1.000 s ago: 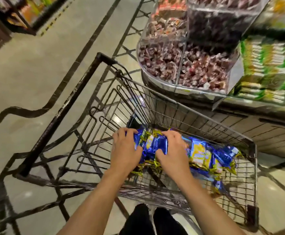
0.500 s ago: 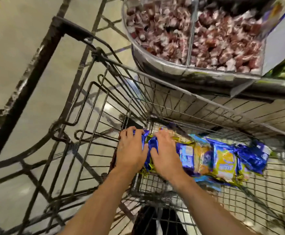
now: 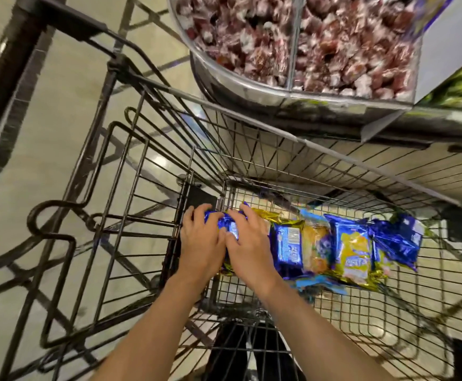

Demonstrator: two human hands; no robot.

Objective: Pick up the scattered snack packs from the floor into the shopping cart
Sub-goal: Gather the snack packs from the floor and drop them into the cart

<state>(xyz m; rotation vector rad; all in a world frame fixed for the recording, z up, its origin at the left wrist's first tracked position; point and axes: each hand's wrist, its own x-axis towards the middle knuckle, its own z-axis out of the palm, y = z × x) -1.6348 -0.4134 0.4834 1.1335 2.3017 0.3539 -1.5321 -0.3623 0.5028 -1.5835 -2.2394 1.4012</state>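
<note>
Several blue and gold snack packs (image 3: 350,251) lie in a row on the wire floor of the shopping cart (image 3: 279,133). At the row's left end, my left hand (image 3: 201,243) and my right hand (image 3: 247,246) lie side by side on top of a blue snack pack (image 3: 228,226), fingers spread and curved over it. Both hands reach down inside the cart's basket. Most of that pack is hidden beneath them.
The cart's dark handle (image 3: 13,86) and folded child-seat frame (image 3: 87,215) are at the left. A metal bin of red-wrapped candies (image 3: 306,42) juts over the cart's far side. Beige tiled floor (image 3: 46,119) lies to the left. My dark trousers (image 3: 241,353) show below.
Both hands have gone deeper into the cart and to its left end, bringing the blue pack down among the others. The view has dropped closer to the basket.
</note>
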